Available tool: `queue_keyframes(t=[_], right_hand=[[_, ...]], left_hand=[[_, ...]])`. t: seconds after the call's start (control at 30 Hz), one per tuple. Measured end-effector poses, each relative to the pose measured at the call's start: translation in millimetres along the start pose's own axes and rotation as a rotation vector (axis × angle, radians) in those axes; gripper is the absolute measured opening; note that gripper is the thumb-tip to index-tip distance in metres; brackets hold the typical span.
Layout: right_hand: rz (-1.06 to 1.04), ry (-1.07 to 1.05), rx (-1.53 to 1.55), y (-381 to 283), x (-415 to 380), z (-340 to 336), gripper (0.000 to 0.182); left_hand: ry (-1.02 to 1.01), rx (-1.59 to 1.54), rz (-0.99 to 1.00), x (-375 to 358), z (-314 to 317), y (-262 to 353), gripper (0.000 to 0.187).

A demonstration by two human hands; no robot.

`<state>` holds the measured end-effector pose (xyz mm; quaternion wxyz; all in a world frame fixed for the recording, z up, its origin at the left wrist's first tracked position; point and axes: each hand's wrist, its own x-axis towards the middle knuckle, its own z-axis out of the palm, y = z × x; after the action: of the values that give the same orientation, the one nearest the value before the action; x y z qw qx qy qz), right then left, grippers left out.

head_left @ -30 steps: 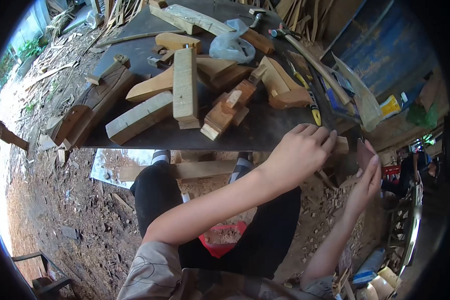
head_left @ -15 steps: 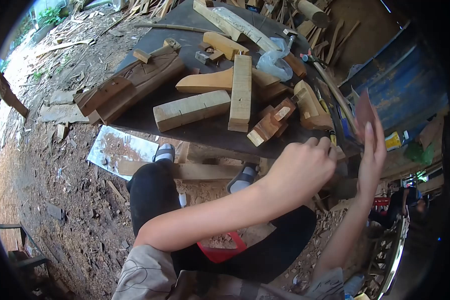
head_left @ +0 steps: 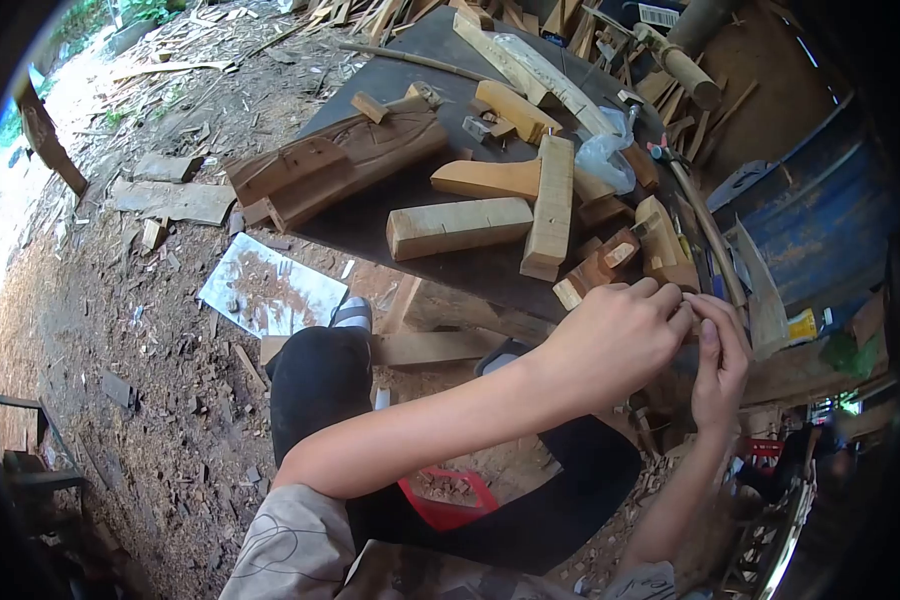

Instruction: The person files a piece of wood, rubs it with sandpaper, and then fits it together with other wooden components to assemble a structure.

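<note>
My left hand (head_left: 625, 335) is closed, its back turned up and its fingers curled beside the tip of my right hand. My right hand (head_left: 722, 360) has thumb and fingers pinched together, touching or nearly touching the left fingers. Whatever lies between them is hidden by the left hand. Just beyond the hands, on the dark table (head_left: 370, 112), are a brown wooden block with pale ends (head_left: 598, 268) and a shaped light-wood piece (head_left: 664, 245). Two pale squared blocks, one lying flat (head_left: 460, 227) and one raised across others (head_left: 552, 205), are farther left.
A large dark carved timber (head_left: 345, 160) lies at the table's left. A clear plastic bag (head_left: 607, 160) and a long-handled tool (head_left: 705, 220) lie toward the right. A whitish sheet with sawdust (head_left: 275, 285) is on the chip-strewn ground. A blue metal panel (head_left: 820, 220) stands at right.
My right hand has come down and left to meet my left hand. The thin reddish-brown sheet it held up is now out of sight. The view has shifted, moving the table rightward.
</note>
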<state>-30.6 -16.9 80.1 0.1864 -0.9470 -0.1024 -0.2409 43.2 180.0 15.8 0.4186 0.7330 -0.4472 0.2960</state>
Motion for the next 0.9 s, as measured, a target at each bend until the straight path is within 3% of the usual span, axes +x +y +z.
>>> queue_keyframes(t=[0.53,0.9], right_hand=[[-0.069,-0.063,0.034,16,-25,-4,0.05],[-0.091,0.0,0.017,12,-23,9,0.05]], left_hand=[[-0.083,-0.11,0.186,15,-5,-15,0.03],[-0.071,-0.114,0.173,15,-28,-22,0.032]])
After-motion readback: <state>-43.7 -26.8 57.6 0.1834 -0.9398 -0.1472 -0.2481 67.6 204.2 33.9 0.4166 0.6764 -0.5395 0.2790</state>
